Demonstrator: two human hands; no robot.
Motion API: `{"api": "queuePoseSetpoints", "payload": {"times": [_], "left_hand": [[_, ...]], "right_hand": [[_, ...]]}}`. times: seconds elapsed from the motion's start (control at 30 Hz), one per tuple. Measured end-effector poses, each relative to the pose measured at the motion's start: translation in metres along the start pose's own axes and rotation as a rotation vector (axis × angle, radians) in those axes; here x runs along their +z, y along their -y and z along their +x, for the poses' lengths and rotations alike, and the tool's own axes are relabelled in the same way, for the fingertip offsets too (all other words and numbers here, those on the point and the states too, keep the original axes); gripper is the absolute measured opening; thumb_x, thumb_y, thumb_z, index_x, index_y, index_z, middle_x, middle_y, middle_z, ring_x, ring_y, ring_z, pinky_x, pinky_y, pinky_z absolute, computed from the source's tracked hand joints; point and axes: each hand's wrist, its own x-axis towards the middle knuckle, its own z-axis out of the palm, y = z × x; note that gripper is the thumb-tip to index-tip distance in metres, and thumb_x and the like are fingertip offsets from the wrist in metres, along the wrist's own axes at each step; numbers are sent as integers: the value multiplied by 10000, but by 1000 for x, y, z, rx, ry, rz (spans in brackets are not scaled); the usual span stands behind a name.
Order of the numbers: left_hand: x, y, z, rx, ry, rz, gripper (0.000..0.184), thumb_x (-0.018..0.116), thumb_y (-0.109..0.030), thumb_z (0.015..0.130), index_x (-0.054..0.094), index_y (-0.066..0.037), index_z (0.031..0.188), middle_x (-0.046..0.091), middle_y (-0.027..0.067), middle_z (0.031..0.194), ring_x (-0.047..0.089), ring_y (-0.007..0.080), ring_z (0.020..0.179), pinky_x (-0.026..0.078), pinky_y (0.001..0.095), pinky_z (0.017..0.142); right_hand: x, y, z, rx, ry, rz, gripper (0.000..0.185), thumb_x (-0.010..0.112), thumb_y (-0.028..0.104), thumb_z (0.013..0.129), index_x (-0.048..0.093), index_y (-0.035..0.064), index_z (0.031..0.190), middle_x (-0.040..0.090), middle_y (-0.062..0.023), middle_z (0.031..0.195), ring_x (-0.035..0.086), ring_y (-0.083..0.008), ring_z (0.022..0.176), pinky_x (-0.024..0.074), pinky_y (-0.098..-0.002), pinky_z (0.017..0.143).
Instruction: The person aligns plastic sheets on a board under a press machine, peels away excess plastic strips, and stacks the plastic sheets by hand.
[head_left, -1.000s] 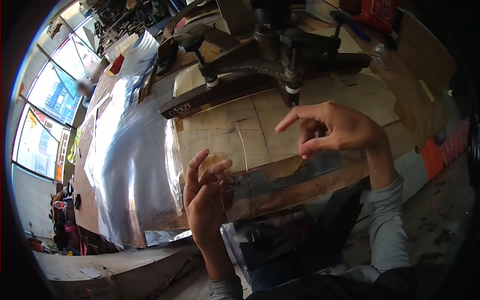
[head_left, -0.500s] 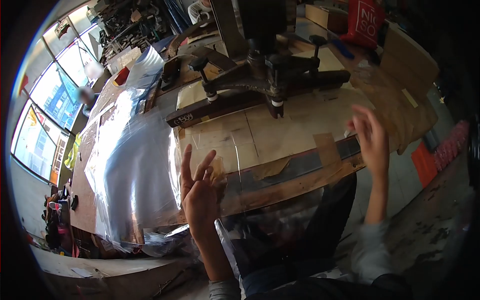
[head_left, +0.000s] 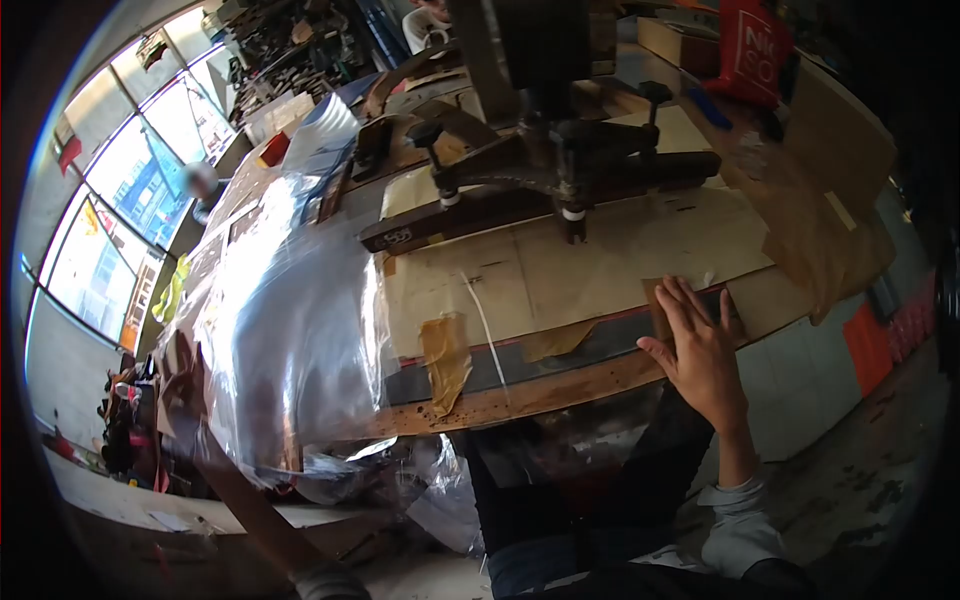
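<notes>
Clear plastic film [head_left: 290, 325] lies between the spread-apart hands [head_left: 706, 365]

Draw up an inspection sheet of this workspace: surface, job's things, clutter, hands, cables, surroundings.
Surface: workbench, pale board on top, dark strip along the front.
Job's things: clear plastic sheet at left; tan patch near the front edge.
Clutter: red bag, cardboard box.
Hands: left hand blurred, grip unclear; right hand spread over the front edge area.
Cables: nothing seen.
Surroundings: windows at left.
</notes>
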Motion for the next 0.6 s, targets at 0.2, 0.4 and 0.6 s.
{"api": "queuePoseSetpoints", "payload": {"times": [0.2, 0.4, 0.6], "left_hand": [[-42, -34, 17, 616, -325, 1681, 459, 500, -238, 952, 435, 9, 1333, 506, 194, 1262, 521, 264, 1141, 427, 355, 958], [140, 207, -220, 207, 152, 1585, 193, 551, -180, 923, 691, -52, 885, 680, 85, 749, 672, 177, 735, 505, 289, 705], [142, 290, -277, -342, 256, 1153, 188, 533, -110, 946, 625, 3, 1066, 673, 111, 901, 647, 185, 810, 481, 287, 733]], "right_hand": [[-12, -1, -7, 51, 96, 74, 654, 628, 419, 854, 444, 44, 1357, 447, -106, 1432, 387, -247, 1354, 210, -575, 1127], [-16, -17, -21, 67, 121, 212, 649, 655, 375, 843, 432, 92, 1384, 419, -79, 1458, 362, -260, 1369, 199, -558, 1138], [-20, -21, -21, 53, 139, 221, 633, 628, 387, 862, 435, 91, 1387, 412, -82, 1462, 362, -269, 1369, 205, -547, 1138]]}}
